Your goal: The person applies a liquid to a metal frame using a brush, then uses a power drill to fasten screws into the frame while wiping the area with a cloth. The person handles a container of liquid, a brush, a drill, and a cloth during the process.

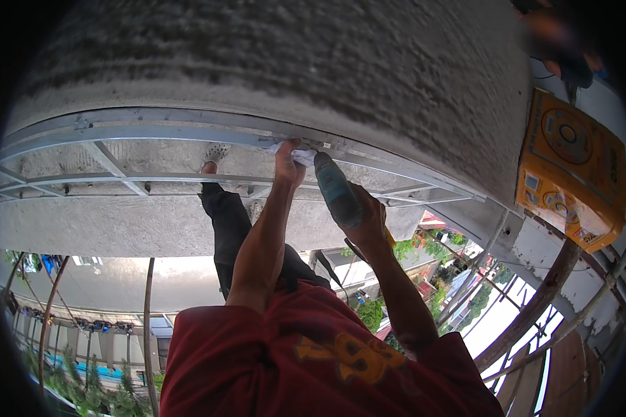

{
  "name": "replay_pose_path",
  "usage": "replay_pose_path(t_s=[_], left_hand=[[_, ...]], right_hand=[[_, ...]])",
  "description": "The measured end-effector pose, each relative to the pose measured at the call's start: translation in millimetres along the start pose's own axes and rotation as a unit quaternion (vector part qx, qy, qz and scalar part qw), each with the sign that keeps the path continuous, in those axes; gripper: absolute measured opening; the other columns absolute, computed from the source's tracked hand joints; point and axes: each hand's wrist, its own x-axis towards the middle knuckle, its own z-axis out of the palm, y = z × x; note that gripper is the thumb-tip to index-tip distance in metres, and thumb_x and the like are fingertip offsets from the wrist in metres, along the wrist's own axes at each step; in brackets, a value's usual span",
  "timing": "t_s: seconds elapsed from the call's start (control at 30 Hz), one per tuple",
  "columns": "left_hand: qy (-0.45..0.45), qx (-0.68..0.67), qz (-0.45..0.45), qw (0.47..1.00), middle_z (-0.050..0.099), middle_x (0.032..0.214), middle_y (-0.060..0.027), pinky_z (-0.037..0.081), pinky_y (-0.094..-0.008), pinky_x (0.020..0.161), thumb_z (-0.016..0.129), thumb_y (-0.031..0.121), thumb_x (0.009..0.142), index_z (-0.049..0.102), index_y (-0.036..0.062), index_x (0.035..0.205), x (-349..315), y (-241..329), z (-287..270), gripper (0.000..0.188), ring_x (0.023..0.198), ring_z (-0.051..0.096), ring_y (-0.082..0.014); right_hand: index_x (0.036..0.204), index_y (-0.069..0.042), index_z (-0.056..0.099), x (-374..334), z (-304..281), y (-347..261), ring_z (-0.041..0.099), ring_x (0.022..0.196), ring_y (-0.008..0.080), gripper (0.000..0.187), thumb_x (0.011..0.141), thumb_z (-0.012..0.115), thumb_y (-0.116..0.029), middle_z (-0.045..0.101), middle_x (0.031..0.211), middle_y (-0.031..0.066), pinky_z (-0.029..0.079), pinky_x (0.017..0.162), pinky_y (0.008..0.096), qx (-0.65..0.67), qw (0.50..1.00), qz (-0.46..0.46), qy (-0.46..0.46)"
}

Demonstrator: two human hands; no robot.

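My right hand [371, 221] is wrapped round the grip of a teal power drill [338, 193]. Its front end points up at a metal frame [174, 133] of grey bars running along a rough wall. Just left of the drill's nose, my left hand [289, 164] is closed against the frame's upper bar. A crumpled white piece [303, 156], cloth or thin plastic, sticks out from its fingers. Whether that hand also grips the bar is hidden. The drill's tip and what it touches are too small to make out.
A yellow-orange box [570, 170] stands at the right, near wooden poles [535, 313]. Below the frame lies a concrete ledge [118, 226], with a foot in a perforated shoe [217, 151] on the far side. Beyond the ledge there is a drop with trees and ground below.
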Motion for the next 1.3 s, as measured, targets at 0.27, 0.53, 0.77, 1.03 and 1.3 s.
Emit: replay_pose_path(t_s=[0.27,0.53,0.77,1.03,1.3], left_hand=[[-0.064,0.025,0.019,0.997,0.063,0.100,-0.0044,0.051,-0.0381,0.087,0.064,0.012,0.075,0.058,0.0088,0.110,-4.6,2.1,-2.0,0.035,0.094,0.062,-0.0207],[-0.120,-0.018,0.022,0.992,0.063,0.105,-0.0038,0.050,-0.0383,0.091,0.066,0.013,0.074,0.057,0.0096,0.115,16.0,-13.7,-32.2,0.042,0.099,0.062,-0.0212],[-0.090,0.002,0.017,0.996,0.062,0.105,-0.0035,0.050,-0.0380,0.091,0.066,0.011,0.072,0.057,0.0098,0.115,12.2,-3.5,-31.2,0.044,0.099,0.061,-0.0210],[-0.099,-0.004,0.013,0.995,0.065,0.109,-0.0039,0.051,-0.0343,0.091,0.068,0.019,0.081,0.061,0.0090,0.116,15.9,-11.1,-30.6,0.037,0.101,0.063,-0.0187],[-0.028,-0.016,0.014,0.999,0.064,0.091,-0.0016,0.051,-0.0310,0.081,0.064,0.004,0.072,0.060,0.0086,0.099,3.4,-4.9,-11.1,0.028,0.087,0.062,-0.0165]], right_hand=[[0.109,-0.008,0.065,0.8,1.8,4.3,0.069,0.083,0.0355,0.040,0.072,0.077,-0.014,0.070,0.093,0.0151,0.055,0.072,0.0428,-0.014,1.000,0.009,-0.008],[0.116,-0.010,0.065,6.2,-4.6,-10.7,0.066,0.100,0.0307,0.046,0.076,0.078,-0.028,0.067,0.108,0.0150,0.052,0.081,0.0426,-0.009,1.000,-0.014,-0.005],[0.106,-0.010,0.069,13.2,-0.7,-14.4,0.069,0.085,0.0356,0.037,0.070,0.076,-0.015,0.071,0.091,0.0156,0.055,0.074,0.0435,-0.070,0.993,-0.093,0.036],[0.090,-0.006,0.069,55.8,-23.9,-41.7,0.068,0.083,0.0364,0.028,0.069,0.073,-0.024,0.071,0.084,0.0163,0.055,0.075,0.0433,-0.171,0.977,0.055,-0.118],[0.087,-0.002,0.070,76.3,-26.4,-58.1,0.068,0.087,0.0388,0.030,0.069,0.069,-0.026,0.070,0.086,0.0206,0.054,0.079,0.0426,-0.262,0.945,0.087,-0.178]])
